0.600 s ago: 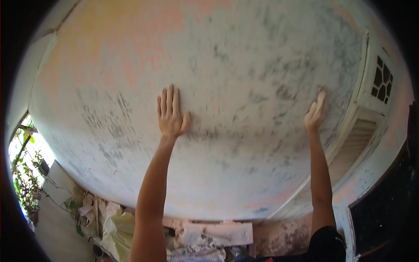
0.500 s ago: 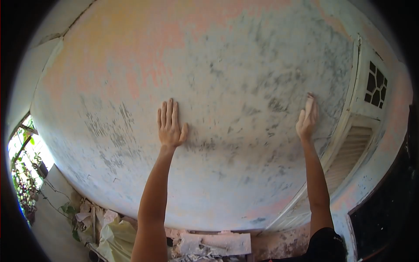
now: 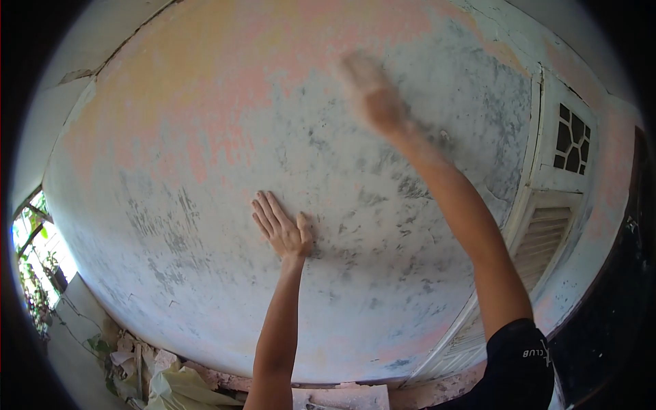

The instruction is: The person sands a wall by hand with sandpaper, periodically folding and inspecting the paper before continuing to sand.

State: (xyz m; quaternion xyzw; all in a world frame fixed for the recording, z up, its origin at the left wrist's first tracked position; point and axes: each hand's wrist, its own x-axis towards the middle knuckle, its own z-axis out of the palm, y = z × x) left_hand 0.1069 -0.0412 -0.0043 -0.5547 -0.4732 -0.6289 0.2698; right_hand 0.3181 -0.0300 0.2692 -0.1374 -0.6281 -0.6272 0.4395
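A large wall [image 3: 225,287] fills the view, with worn grey, pink and yellow paint and dark scuffed patches. My left hand [image 3: 281,229] lies flat against it, left of centre, fingers spread and pointing up and left, holding nothing. Higher up, my right hand [image 3: 372,92] is smeared by motion near the wall's pink band. Its fingers point up and left, but their shape is too blurred to read, and so is whether the hand touches the wall.
A white louvred door [image 3: 540,232] with a patterned vent [image 3: 572,140] stands at the right. Plants [image 3: 48,273] show at a bright opening on the left. Pale crumpled cloth [image 3: 181,391] and a slab [image 3: 342,398] lie along the bottom.
My right hand has swept up and left from beside the door, and is now blurred. My left hand sits lower and slightly right, tilted left. The camera view has shifted a little.
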